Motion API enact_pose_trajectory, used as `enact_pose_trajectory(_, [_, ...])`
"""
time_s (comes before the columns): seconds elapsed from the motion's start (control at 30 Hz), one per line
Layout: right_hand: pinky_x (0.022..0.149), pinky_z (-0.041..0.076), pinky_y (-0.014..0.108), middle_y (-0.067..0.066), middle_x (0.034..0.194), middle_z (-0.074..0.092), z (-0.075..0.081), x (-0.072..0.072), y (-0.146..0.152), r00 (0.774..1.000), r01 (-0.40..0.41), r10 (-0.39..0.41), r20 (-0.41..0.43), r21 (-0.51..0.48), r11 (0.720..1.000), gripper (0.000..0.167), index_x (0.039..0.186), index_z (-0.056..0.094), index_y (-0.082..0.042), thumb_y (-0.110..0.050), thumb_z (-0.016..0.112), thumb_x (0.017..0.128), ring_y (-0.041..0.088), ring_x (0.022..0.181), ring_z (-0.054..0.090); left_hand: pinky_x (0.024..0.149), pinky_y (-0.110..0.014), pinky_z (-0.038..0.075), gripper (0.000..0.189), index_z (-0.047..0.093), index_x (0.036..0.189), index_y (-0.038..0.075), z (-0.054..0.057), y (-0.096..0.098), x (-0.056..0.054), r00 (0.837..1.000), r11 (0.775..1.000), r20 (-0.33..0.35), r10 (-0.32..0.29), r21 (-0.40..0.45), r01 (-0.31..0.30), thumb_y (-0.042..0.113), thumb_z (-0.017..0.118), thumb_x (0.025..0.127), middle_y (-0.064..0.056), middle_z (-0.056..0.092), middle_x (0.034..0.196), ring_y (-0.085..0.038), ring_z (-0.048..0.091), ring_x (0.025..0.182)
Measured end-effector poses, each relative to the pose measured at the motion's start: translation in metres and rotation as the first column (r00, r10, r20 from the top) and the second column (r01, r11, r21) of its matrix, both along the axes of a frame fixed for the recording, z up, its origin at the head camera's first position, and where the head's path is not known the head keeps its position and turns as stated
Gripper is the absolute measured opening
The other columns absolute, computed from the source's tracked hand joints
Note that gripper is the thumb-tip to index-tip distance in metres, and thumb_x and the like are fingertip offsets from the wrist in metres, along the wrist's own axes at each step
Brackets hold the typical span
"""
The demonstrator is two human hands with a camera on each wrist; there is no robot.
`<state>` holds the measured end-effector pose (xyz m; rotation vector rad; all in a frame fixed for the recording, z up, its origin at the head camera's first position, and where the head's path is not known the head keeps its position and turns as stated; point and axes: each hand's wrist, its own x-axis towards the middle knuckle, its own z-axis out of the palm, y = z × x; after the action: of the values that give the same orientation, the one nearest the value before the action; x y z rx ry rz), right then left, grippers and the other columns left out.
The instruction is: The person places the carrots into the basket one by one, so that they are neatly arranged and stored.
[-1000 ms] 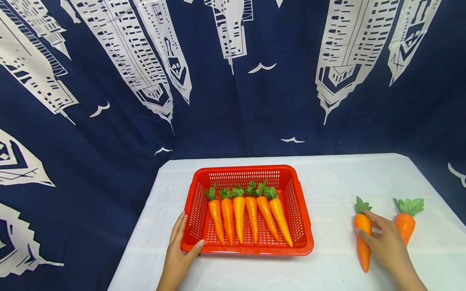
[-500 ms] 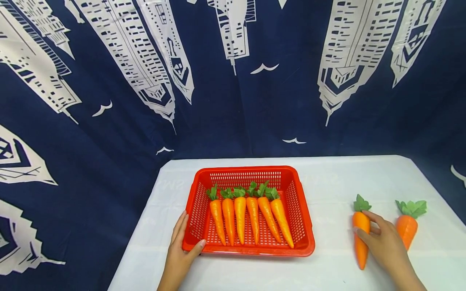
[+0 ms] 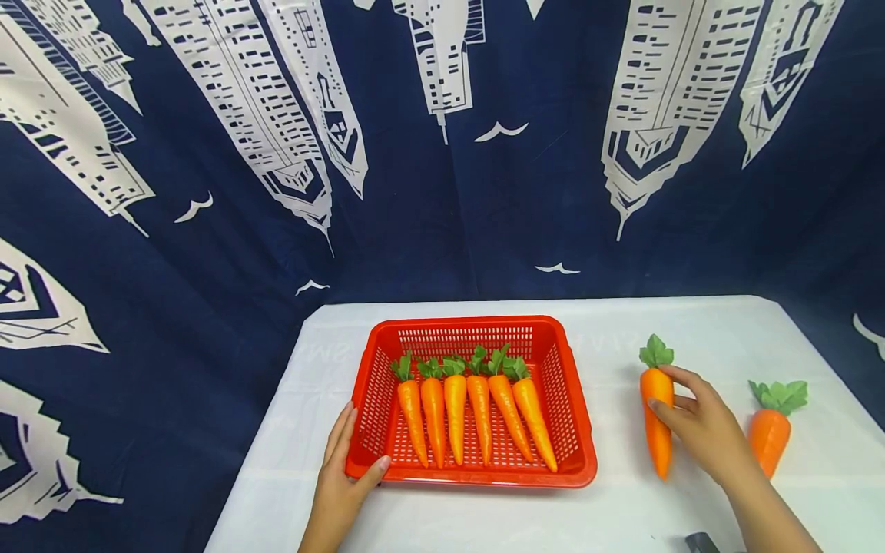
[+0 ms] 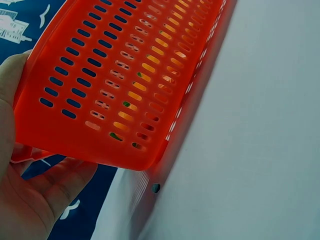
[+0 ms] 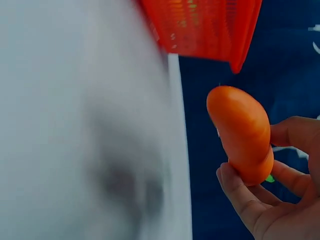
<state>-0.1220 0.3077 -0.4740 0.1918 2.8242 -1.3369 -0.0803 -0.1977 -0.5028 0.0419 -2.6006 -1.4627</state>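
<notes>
My right hand (image 3: 701, 418) pinches a leafy-topped orange carrot (image 3: 657, 418) between thumb and fingers, to the right of the basket. Seen from the right wrist, that carrot (image 5: 242, 132) points its tapered end at the camera, and a bit of green shows behind. A red perforated basket (image 3: 484, 478) stands left of it. Several carrots (image 3: 455, 418) lie side by side inside, leaves toward the far wall. My left hand (image 3: 342, 476) rests at the basket's near left corner, fingers straight along the side and thumb at the front rim; the left wrist view shows these fingers (image 4: 70, 180) against the corner.
Another carrot (image 3: 769, 438) lies on the right of the white-covered table (image 3: 484, 526), partly behind my right forearm. A small dark object (image 3: 701, 542) shows at the bottom edge. Behind the table hangs a navy cloth (image 3: 449, 230) with white building prints.
My right hand has moved left and away from me with the carrot, off its earlier spot and nearer the basket. The left hand and the basket have stayed put.
</notes>
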Motion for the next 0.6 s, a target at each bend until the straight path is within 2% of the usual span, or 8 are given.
enact_pose_trajectory(0.27, [0.079, 0.062, 0.041, 0.032, 0.147, 0.035, 0.029, -0.014, -0.024, 0.993, -0.075, 0.069, -0.098, -0.052, 0.996, 0.061, 0.157, 0.036, -0.013, -0.021, 0.061, 0.101, 0.056, 0.124, 0.054, 0.116, -0.054, 0.034, 0.088, 0.026, 0.16, 0.035, 0.0, 0.0, -0.001, 1.0, 1.0, 0.004, -0.005, 0.01, 0.005, 0.037, 0.079, 0.089, 0.015, 0.017, 0.168, -0.018, 0.025, 0.151])
enact_pose_trajectory(0.47, [0.084, 0.06, 0.044, 0.03, 0.148, 0.032, 0.054, -0.025, -0.036, 0.98, -0.124, 0.109, -0.166, -0.081, 0.989, 0.061, 0.158, 0.035, -0.018, -0.014, 0.058, 0.102, 0.056, 0.125, 0.053, 0.116, -0.055, 0.034, 0.089, 0.025, 0.16, 0.035, 0.0, 0.0, -0.001, 1.0, 1.0, 0.002, -0.01, 0.008, 0.01, 0.036, 0.079, 0.088, 0.012, 0.017, 0.169, -0.019, 0.026, 0.151])
enact_pose_trajectory(0.6, [0.087, 0.06, 0.046, 0.028, 0.152, 0.032, 0.071, -0.033, -0.047, 0.964, -0.19, 0.166, -0.206, -0.101, 0.977, 0.059, 0.157, 0.036, -0.017, -0.011, 0.057, 0.102, 0.053, 0.125, 0.054, 0.116, -0.051, 0.035, 0.09, 0.026, 0.159, 0.038, -0.001, 0.0, -0.001, 1.0, 1.0, 0.015, 0.009, -0.002, -0.009, 0.037, 0.08, 0.087, 0.018, 0.017, 0.167, -0.015, 0.026, 0.15])
